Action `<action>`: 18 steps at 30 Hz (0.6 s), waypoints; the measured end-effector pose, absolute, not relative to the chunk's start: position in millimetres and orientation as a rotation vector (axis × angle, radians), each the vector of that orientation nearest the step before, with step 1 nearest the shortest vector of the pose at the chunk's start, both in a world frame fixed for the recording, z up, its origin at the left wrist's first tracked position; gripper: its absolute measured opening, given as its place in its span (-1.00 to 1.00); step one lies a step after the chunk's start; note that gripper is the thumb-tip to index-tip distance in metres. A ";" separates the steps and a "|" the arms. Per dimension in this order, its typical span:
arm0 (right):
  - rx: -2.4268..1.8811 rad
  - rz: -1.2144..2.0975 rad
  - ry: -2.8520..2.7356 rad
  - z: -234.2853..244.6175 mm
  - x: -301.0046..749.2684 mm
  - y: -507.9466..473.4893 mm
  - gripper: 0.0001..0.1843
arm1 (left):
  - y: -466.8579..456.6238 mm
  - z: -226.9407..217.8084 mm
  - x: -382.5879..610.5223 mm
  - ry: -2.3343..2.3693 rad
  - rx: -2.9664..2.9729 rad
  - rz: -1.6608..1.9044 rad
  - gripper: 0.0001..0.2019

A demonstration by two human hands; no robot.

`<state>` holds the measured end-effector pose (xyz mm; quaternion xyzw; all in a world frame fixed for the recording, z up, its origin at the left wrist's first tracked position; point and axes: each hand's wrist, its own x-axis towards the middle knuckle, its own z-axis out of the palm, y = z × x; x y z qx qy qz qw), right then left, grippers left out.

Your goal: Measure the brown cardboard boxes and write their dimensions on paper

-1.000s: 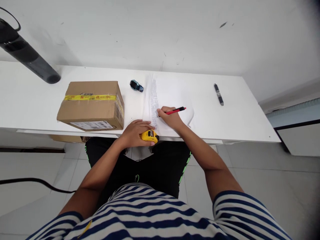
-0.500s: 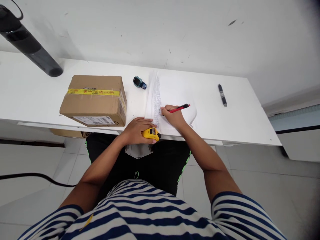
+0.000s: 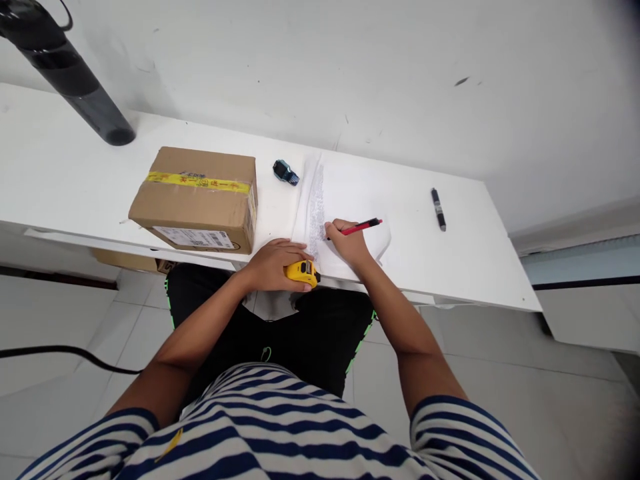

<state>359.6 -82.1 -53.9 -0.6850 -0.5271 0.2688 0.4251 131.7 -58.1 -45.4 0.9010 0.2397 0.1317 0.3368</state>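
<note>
My left hand (image 3: 273,265) is closed around a yellow tape measure (image 3: 303,272) at the table's front edge, its fingers reaching the lower left of the paper. Between the fingers of my right hand (image 3: 349,243) is a red and black pen (image 3: 361,227), slanted, with its tip down at the paper. The sheets of paper (image 3: 345,190) lie flat, with dense dark marks along a strip on the left page; the marks are too small to read. My right hand rests on the sheet and covers part of it.
Left of the paper stands a taped cardboard box (image 3: 200,167) with a shipping label. A wristwatch (image 3: 285,172) lies between box and paper. Farther right is a black marker (image 3: 438,210). A tall dark bottle (image 3: 75,80) stands at the far left of the white table (image 3: 465,267).
The view has tilted a little, so the table and its things appear shifted and turned slightly clockwise. Both hands keep their holds; the pen stays at the paper.
</note>
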 end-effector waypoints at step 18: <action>-1.827 0.300 -1.301 -65.0 370.3 -77.6 -0.57 | -60.8 -49.1 127.0 0.544 2.330 0.420 -0.49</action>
